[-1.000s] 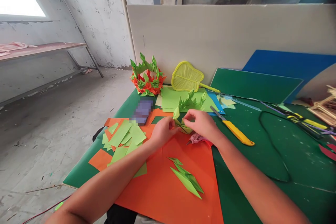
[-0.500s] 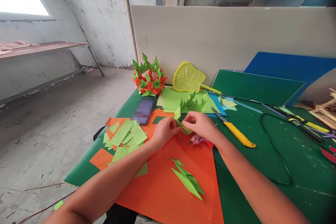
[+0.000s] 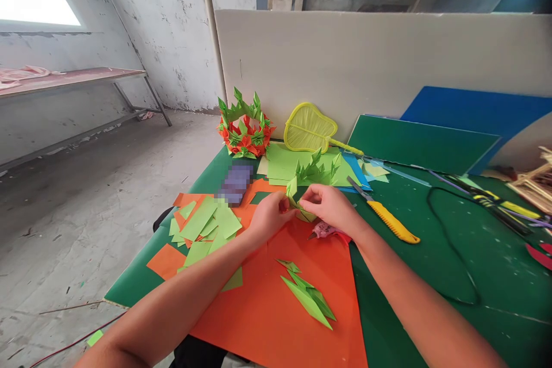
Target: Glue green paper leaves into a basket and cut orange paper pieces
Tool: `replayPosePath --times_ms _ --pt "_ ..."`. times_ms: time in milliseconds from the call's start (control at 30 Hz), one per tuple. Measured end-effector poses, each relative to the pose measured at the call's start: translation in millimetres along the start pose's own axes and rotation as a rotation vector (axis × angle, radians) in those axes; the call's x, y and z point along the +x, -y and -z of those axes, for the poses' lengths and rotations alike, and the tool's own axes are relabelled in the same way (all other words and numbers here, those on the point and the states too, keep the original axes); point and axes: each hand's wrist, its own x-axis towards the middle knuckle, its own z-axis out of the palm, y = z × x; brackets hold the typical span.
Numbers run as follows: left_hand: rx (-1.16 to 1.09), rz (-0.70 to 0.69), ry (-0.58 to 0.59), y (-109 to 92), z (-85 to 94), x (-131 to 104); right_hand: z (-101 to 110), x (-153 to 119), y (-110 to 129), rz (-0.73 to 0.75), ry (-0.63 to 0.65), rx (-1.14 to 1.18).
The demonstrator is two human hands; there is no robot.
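Note:
My left hand (image 3: 272,214) and my right hand (image 3: 328,202) pinch the near rim of a green folded-paper crown (image 3: 317,171), whose pointed leaves stand up along its far side. The fingertips of both hands almost meet, and they partly hide the spot they grip. Just under my right hand lies a pink hot glue gun (image 3: 324,229), largely covered by the hand and wrist. Several loose green folded-paper leaves (image 3: 308,293) rest in front of my hands on a large orange paper sheet (image 3: 259,322).
Cut green paper pieces (image 3: 211,221) lie left, near a blurred purple phone-shaped object (image 3: 236,184). A finished orange-and-green paper crown (image 3: 245,132) and a yellow fan (image 3: 310,127) stand behind. On the right are a yellow utility knife (image 3: 393,222) and a black cable (image 3: 452,247).

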Motion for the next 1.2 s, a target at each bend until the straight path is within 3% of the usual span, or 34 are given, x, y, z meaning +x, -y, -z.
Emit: replayPosePath --times_ms 767,1200 --pt "-0.051 -0.052 0.001 -0.6 -0.9 -0.5 -2.7 3.1 -6.3 -0.024 -0.01 -0.003" --pt "-0.071 -0.088 0.009 2.2 -3.1 0.2 0.7 -2.4 2.7 -0.045 0.071 -0.122"
